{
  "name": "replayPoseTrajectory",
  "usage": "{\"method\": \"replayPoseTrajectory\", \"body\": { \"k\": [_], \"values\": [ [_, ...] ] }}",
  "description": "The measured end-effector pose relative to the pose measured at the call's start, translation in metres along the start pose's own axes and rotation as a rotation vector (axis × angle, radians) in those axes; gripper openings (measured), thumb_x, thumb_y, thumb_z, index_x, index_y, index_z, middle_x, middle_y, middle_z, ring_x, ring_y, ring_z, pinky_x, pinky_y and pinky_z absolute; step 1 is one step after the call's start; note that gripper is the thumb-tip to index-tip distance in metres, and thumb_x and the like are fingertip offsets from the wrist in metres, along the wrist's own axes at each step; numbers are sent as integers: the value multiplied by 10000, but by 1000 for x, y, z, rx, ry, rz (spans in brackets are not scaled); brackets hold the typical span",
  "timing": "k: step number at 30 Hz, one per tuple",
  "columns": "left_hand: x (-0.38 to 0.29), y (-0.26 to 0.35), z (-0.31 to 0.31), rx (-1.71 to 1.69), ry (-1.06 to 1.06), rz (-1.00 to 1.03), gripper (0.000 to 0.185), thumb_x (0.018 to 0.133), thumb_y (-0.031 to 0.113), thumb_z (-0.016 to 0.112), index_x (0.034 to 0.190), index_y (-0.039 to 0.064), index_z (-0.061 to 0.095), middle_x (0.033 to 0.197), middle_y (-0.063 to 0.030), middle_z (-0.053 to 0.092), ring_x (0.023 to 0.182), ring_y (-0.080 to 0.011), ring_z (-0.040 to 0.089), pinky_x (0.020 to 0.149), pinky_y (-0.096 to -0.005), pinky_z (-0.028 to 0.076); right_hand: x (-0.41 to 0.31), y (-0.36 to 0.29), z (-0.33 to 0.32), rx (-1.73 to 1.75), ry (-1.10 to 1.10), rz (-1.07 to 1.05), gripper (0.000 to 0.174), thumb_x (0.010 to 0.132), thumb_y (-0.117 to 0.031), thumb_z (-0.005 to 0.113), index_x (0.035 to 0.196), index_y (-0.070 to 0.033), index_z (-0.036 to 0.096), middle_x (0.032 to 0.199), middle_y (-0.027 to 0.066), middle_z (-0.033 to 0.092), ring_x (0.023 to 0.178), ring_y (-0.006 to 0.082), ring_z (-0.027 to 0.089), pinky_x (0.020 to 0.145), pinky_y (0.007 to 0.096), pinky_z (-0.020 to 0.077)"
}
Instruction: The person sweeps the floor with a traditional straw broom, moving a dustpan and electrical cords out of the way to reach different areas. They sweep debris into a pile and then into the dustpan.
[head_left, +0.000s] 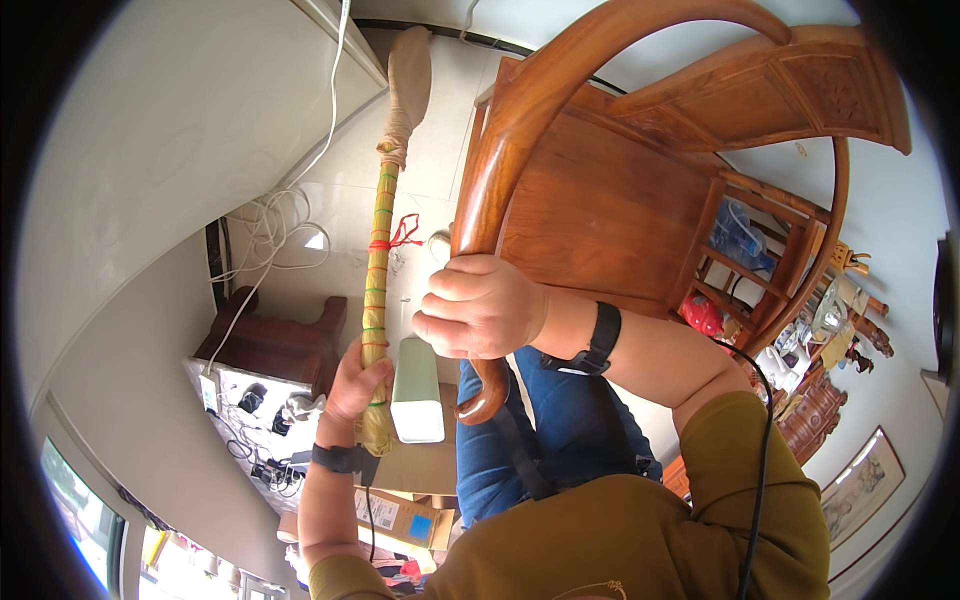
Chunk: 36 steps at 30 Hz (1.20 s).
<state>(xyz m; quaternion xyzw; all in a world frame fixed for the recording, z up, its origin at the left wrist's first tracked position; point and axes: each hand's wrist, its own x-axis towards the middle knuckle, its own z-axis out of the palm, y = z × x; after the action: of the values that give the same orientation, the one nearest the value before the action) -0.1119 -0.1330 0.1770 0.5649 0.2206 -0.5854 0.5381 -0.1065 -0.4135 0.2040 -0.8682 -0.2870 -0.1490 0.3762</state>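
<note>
My left hand (358, 384) is closed around the lower part of a long straw-coloured bundled handle (380, 277), bound with rings of green and red cord. A red string is tied around its middle. Tan cloth (410, 75) wraps the far end, so what lies under it is hidden. My right hand (480, 307) grips the curved, polished arm of a wooden chair (600, 214), just above its scrolled end. Black straps circle both of my forearms near the wrists.
A pale green rectangular container (417, 390) stands between my hands. White cables (281, 225) lie coiled on the tiled floor near a dark wooden piece of furniture (274, 337). An opened cardboard box (405, 517) is lower left. Crowded items and a clear plastic bottle (739, 232) are beyond the chair.
</note>
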Motion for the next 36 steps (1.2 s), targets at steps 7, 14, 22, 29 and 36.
{"method": "replayPoseTrajectory", "body": {
  "k": [7,14,22,29,36],
  "values": [
    [-40,98,4,-76,-140,-91,323,852,200,550,1090,16,433,651,-76,515,447,-173,508,428,-268,443,26,-29,-11,61,-22,360,255,703,-177,639,926,-82,563,757,20,523,760,191,519,682,310,433],
    [-61,159,66,47,-129,-63,241,865,225,565,992,38,480,656,-45,523,460,-143,501,414,-257,409,70,-30,-2,1182,73,1546,405,863,-324,620,1123,-47,480,946,75,580,891,156,560,778,321,461],
    [-42,199,114,330,-155,160,404,903,388,486,998,-3,528,736,-69,583,575,-142,592,431,-226,457,100,14,-31,1483,314,1881,188,788,-87,606,915,34,539,833,93,587,759,187,603,690,309,505],
    [-71,156,32,236,46,296,451,958,405,414,1220,46,493,684,-34,569,540,-107,559,498,-211,450,109,49,-98,1387,55,1215,148,894,-153,492,844,-29,556,807,53,562,758,132,573,721,293,473],
    [-74,26,-55,72,480,-56,299,928,257,486,1149,61,530,701,-51,592,514,-120,567,437,-231,457,139,161,-137,1105,-501,1026,239,888,-115,544,1000,93,509,770,35,522,665,48,517,523,152,435]
  ]
}}
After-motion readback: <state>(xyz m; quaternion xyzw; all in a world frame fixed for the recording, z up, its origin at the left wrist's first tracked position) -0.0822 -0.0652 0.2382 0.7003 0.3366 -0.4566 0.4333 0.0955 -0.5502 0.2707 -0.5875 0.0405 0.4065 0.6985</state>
